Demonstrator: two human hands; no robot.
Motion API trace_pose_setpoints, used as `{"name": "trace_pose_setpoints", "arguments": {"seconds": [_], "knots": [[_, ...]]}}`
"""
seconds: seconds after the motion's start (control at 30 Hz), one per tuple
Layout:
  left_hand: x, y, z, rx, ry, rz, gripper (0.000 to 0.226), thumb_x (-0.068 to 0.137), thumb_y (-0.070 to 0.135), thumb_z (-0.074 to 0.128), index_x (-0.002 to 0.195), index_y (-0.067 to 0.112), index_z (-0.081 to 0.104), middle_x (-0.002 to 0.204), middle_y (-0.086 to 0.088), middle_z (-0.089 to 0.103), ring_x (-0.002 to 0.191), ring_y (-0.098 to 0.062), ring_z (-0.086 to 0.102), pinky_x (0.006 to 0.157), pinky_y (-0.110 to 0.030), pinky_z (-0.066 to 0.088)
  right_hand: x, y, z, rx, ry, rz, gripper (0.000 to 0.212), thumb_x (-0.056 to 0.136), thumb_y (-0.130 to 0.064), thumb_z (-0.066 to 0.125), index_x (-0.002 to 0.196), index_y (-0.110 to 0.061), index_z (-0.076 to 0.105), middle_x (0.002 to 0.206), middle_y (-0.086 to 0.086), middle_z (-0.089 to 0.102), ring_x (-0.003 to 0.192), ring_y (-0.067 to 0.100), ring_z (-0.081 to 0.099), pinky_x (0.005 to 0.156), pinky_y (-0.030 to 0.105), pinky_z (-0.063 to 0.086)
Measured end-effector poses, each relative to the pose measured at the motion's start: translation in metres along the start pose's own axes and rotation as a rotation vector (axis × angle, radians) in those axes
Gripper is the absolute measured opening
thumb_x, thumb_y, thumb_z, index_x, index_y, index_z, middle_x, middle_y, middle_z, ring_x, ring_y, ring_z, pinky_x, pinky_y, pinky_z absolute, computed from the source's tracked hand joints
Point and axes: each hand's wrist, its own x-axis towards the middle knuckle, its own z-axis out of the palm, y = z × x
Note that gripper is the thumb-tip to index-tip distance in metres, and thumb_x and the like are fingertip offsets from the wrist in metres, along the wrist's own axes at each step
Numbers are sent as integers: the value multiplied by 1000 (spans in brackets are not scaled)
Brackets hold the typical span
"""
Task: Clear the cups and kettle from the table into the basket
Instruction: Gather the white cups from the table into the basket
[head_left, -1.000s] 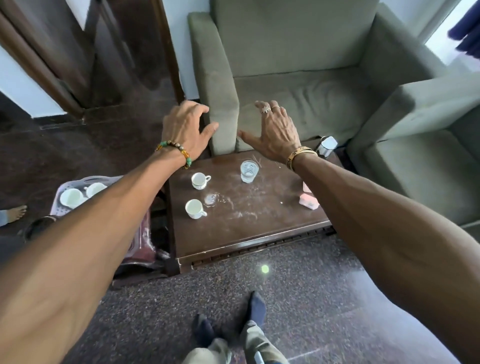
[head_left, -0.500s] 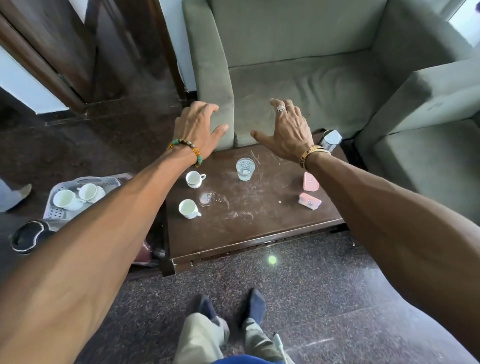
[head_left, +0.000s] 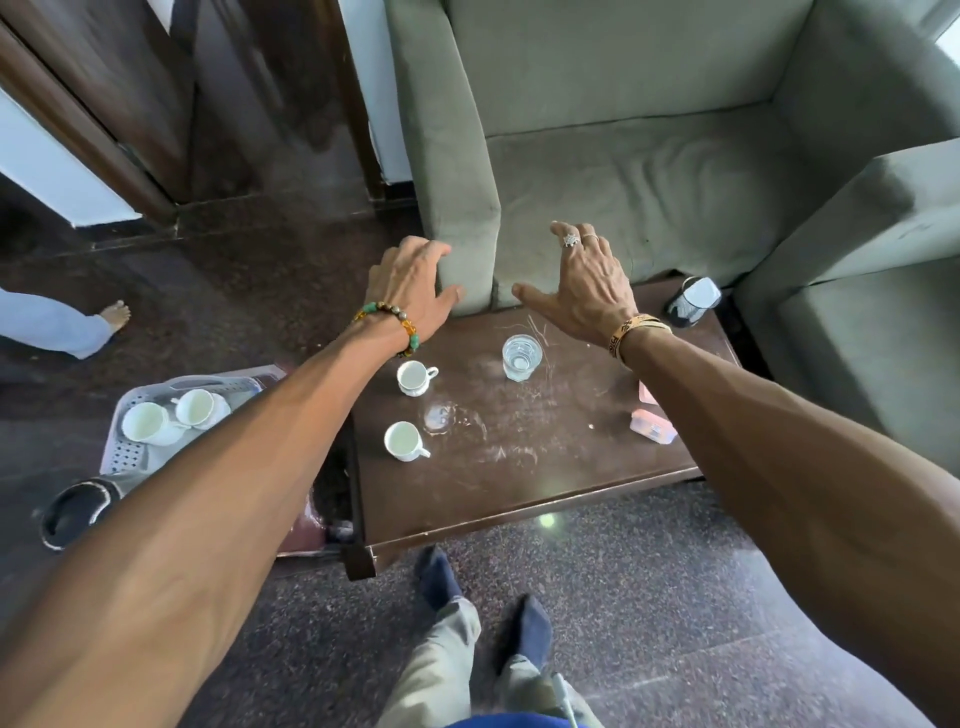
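Dark wooden table (head_left: 519, 483), contents unmoved since a moment ago: we list two white cups (head_left: 413, 376) near its left edge, steel vessel (head_left: 693, 301) at far right corner, left hand (head_left: 410, 283) and right hand (head_left: 582, 291) still hovering spread and empty, basket (head_left: 135, 457) waiting floor-left.

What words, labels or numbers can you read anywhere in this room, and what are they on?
No text reads clearly anywhere in the picture.
Wristband by the right hand: dark marks like letters, too blurred to read.
Pink packet on the table: any print is too small to read.
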Motion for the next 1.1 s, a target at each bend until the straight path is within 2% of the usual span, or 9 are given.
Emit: {"name": "trace_pose_setpoints", "arguments": {"seconds": [0.2,0.33,0.47,0.6,0.8,0.9,1.1], "knots": [[20,-31,-11,-4,-1,-12,52,85,37,69,131,19,53,133,-8,52,116,-34,53,96,-49,46,27,-32,16,25,14,-12,92,79,-58,69,149,-10,34,144,12,44,130,33,45,106,44,42],[24,-54,3,-20,-33,-44,51,85,36,68,131,19,53,133,-8,52,116,-34,53,97,-48,46,39,-44,42,31,-39,-27,92,80,-57,69,150,-10,33,143,12,44,130,33,45,106,44,43],[24,-79,42,-68,-68,-91,50,85,36,67,131,20,53,132,-7,52,118,-32,52,98,-47,45,53,-40,88,14,-129,-64,90,82,-58,68,150,-10,32,140,12,45,126,33,47,106,42,41],[21,-113,97,-110,-119,-178,50,86,34,67,131,18,53,131,-7,53,121,-28,52,102,-42,42,65,-33,154,20,-252,-65,92,82,-61,65,152,-14,29,149,10,38,135,31,41,110,43,38],[19,-164,172,-145,-187,-279,51,87,24,67,134,13,51,132,-9,54,125,-26,50,108,-34,38,73,-20,250,48,-444,-43,90,83,-57,66,153,-14,28,145,11,40,132,33,43,107,45,43],[20,-186,197,-126,-242,-328,54,85,22,69,136,16,49,134,-8,53,124,-26,51,106,-37,41,78,-17,286,51,-511,-50,86,83,-49,67,152,-15,29,143,10,41,129,32,44,103,42,43],[23,-213,246,-114,-339,-396,65,80,19,74,139,19,45,137,-7,51,126,-27,51,105,-42,44,87,-14,342,69,-608,-20,89,81,-37,72,153,-13,26,145,10,38,132,30,42,107,40,42]]}}
